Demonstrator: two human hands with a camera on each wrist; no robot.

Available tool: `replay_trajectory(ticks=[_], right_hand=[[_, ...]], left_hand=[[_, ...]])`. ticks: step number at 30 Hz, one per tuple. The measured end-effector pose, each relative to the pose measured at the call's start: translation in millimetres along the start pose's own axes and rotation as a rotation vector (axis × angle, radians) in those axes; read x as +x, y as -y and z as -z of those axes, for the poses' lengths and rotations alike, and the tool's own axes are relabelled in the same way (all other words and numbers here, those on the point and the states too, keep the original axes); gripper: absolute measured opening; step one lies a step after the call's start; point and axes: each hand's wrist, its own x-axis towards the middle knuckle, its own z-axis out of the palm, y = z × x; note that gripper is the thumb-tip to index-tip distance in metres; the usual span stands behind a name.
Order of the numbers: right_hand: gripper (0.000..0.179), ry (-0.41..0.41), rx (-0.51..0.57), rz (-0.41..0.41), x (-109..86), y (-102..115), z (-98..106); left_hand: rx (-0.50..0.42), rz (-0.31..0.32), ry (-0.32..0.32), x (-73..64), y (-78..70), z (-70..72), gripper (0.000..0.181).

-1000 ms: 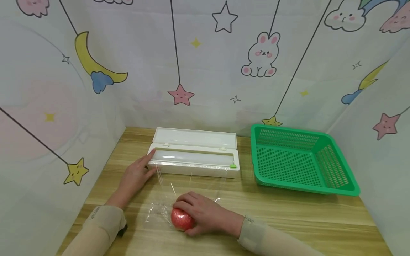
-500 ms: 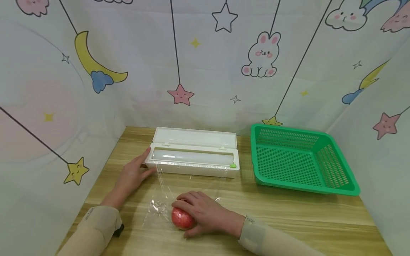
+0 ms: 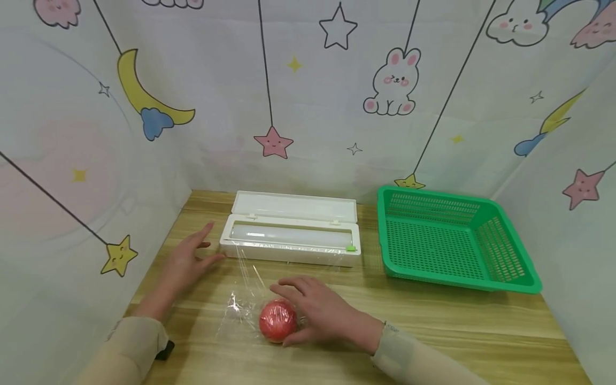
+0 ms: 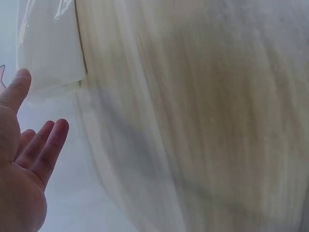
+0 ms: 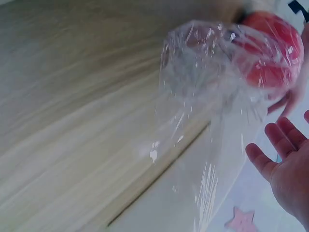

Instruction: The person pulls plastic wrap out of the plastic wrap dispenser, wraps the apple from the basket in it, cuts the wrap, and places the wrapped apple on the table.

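Observation:
A red apple [image 3: 278, 321] sits on the table with clear cling film [image 3: 236, 307] clinging over it. The film runs back to a white cling film dispenser [image 3: 293, 254], whose lid stands open and shows the roll [image 3: 289, 235]. My right hand [image 3: 324, 310] hovers just right of the apple, fingers spread and loosely bent around its side. In the right wrist view the fingers [image 5: 263, 162] are apart from the wrapped apple [image 5: 270, 53]. Beside the dispenser's left end is my left hand [image 3: 185, 264], fingers extended, holding nothing; the left wrist view shows the dispenser's corner [image 4: 50, 53] near its fingers.
To the right of the dispenser stands a green plastic basket [image 3: 435, 272] with nothing seen in it. A small green slider [image 3: 351, 248] sits at the dispenser's front right. White printed cloth [image 3: 313, 107] encloses the wooden table [image 3: 433, 331] at back and sides.
My left hand has let go of the dispenser's left end and drawn back leftward. My right hand has loosened from the apple and moved slightly right, uncovering more of it.

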Motion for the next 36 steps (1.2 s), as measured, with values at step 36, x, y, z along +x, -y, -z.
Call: replay_trajectory(ticks=[36], right_hand=[[0.054,-0.426,-0.175,-0.168,-65.1,-96.1,67.8]], left_hand=[[0.213,-0.535,0.052,63.1,-150.1,-58.7,0.034]])
